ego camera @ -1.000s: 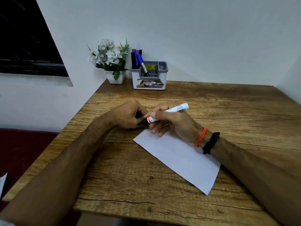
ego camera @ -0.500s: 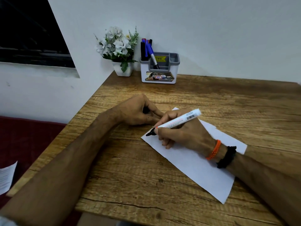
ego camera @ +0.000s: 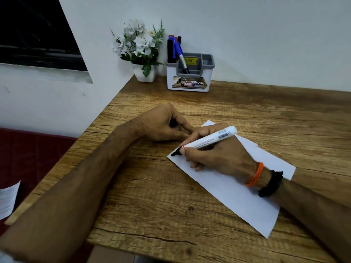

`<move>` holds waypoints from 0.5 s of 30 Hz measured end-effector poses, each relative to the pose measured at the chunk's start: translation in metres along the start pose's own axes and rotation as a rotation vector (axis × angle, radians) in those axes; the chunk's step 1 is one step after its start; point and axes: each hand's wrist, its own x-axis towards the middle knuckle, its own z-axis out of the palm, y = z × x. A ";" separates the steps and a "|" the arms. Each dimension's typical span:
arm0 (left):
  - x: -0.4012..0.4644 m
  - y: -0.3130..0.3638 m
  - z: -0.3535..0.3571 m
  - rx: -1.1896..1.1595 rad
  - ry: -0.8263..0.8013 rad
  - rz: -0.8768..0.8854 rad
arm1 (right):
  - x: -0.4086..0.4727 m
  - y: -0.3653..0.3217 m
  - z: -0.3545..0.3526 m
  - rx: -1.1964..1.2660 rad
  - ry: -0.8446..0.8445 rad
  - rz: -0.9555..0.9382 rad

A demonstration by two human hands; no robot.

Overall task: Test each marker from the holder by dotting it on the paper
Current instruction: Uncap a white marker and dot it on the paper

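Observation:
My right hand [ego camera: 216, 154] grips a white-barrelled marker [ego camera: 209, 139] with a black tip, and the tip touches the near left corner of the white paper [ego camera: 237, 194] on the wooden table. My left hand [ego camera: 163, 124] rests on the table just left of the paper, its fingers curled round a small black thing that looks like the marker's cap [ego camera: 172, 123]. At the back of the table stands the grey and white marker holder [ego camera: 190, 73] with several markers [ego camera: 175, 48] in its left compartment, blue and black ones among them.
A white pot of artificial flowers [ego camera: 141, 52] sits left of the holder by the wall. The table's left edge [ego camera: 62, 162] runs diagonally, with a dark red seat and a printed sheet [ego camera: 7, 200] below it. A dark window is at upper left.
The right hand pulled the uncapped marker away from the left hand and lowered its tip onto the paper's corner. The left hand stayed put with the cap. The camera view shifted down.

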 end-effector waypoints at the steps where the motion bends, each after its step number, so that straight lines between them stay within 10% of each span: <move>1: -0.001 0.001 0.000 -0.002 0.003 0.001 | 0.000 0.000 0.000 -0.008 -0.004 -0.002; 15: 0.000 -0.002 0.000 0.012 -0.004 -0.027 | -0.001 0.000 0.001 -0.014 0.051 0.018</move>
